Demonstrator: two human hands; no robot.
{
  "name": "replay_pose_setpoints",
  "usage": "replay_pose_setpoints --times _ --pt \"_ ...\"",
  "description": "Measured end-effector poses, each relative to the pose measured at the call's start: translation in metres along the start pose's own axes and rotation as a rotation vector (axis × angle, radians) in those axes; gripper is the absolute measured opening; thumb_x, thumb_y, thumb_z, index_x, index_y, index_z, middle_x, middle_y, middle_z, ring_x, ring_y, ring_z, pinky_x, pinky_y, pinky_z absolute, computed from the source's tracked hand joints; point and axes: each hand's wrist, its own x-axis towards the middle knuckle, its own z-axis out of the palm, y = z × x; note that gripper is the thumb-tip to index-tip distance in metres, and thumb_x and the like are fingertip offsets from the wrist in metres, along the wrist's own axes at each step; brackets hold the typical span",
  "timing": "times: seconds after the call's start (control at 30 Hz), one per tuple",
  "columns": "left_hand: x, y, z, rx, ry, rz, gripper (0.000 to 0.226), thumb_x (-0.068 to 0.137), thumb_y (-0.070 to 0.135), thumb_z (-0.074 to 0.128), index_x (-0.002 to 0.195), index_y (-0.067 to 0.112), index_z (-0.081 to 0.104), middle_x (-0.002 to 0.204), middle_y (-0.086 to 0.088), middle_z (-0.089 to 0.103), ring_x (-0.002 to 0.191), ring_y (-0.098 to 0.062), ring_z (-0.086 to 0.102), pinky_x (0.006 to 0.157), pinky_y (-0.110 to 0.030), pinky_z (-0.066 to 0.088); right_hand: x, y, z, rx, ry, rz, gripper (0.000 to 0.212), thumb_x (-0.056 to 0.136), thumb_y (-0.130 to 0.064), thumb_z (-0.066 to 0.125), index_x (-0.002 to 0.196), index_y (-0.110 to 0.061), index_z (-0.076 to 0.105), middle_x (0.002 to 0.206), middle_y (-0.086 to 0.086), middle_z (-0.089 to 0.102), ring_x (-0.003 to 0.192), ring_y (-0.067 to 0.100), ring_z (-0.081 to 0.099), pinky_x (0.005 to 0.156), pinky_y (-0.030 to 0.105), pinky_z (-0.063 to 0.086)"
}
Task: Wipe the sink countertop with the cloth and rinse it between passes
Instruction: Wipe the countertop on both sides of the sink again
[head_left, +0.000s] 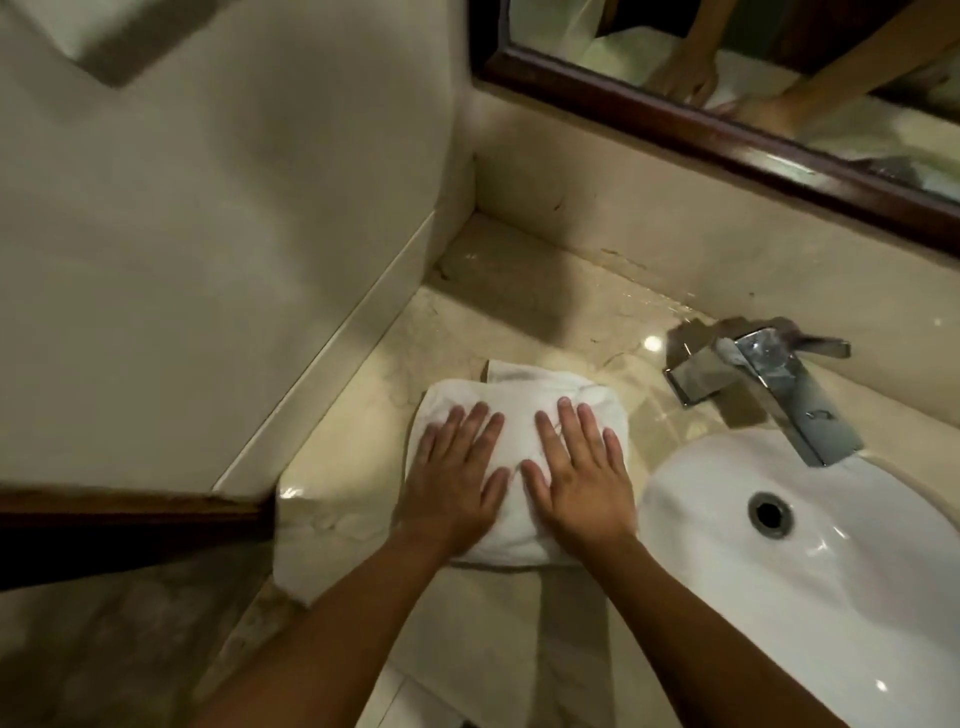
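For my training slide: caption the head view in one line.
Both hands, left and right, press a folded white cloth flat on the marble countertop beside the sink.

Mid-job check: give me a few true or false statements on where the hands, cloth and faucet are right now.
1. Both hands press flat on the white cloth. True: left hand and right hand lie side by side, fingers straight.
2. The cloth is in the sink basin. False: it lies on the marble countertop, left of the basin.
3. Water runs from the faucet. False: no stream shows.
4. The faucet stands right of the cloth. True.
5. The right hand grips the faucet handle. False: it rests on the cloth.
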Motion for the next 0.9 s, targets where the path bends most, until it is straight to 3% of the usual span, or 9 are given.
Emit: replay_pose_setpoints --times 0.1,0.33,0.6,0.77,0.9 --pt "0.038 -0.012 -0.004 0.003 0.026 0.038 0.063 0.097 0.052 0.028 0.154 0.026 0.019 0.161 -0.001 0.022 0.149 -0.019 0.012 0.121 -0.040 0.006 0.032 0.003 -0.001 -0.013 0.043 0.039 0.068 0.098 -0.059 0.014 0.157 -0.028 0.020 0.166 0.003 0.011 0.153 0.021 0.003 0.122 0.040 0.000" --pt "0.109 -0.032 -0.007 0.041 0.031 0.085 0.061 0.098 0.054 0.019 0.154 0.028 0.017 0.162 0.002 0.018 0.150 -0.018 0.011 0.122 -0.041 0.004 0.084 0.006 -0.005 -0.036 0.055 0.131 0.072 0.096 -0.061 0.002 0.159 -0.029 0.013 0.167 0.000 0.002 0.153 0.021 -0.008 0.123 0.042 -0.003" --pt "0.014 -0.035 0.008 -0.006 -0.036 0.152 0.062 0.099 0.052 0.026 0.155 0.028 0.015 0.162 0.003 0.016 0.150 -0.015 0.004 0.122 -0.044 0.009 -0.015 -0.030 0.027 0.020 0.093 0.152 0.069 0.098 -0.059 0.030 0.152 -0.017 0.037 0.161 0.010 0.028 0.151 0.029 0.017 0.121 0.050 0.017" --pt "0.035 -0.041 0.002 -0.030 -0.027 0.175 0.062 0.097 0.051 0.031 0.153 0.027 0.020 0.161 0.001 0.022 0.150 -0.018 0.011 0.121 -0.046 0.012 0.010 -0.027 0.018 0.008 0.127 0.155 0.069 0.095 -0.059 0.036 0.150 -0.016 0.043 0.158 0.013 0.033 0.149 0.032 0.024 0.117 0.053 0.024" --pt "0.095 -0.042 -0.010 -0.026 -0.005 0.141 0.060 0.097 0.050 0.032 0.153 0.027 0.023 0.160 0.000 0.025 0.149 -0.019 0.016 0.121 -0.044 0.012 0.068 -0.011 0.000 -0.002 0.053 0.160 0.072 0.096 -0.063 0.022 0.156 -0.024 0.026 0.165 0.008 0.016 0.154 0.025 0.006 0.121 0.046 0.007"
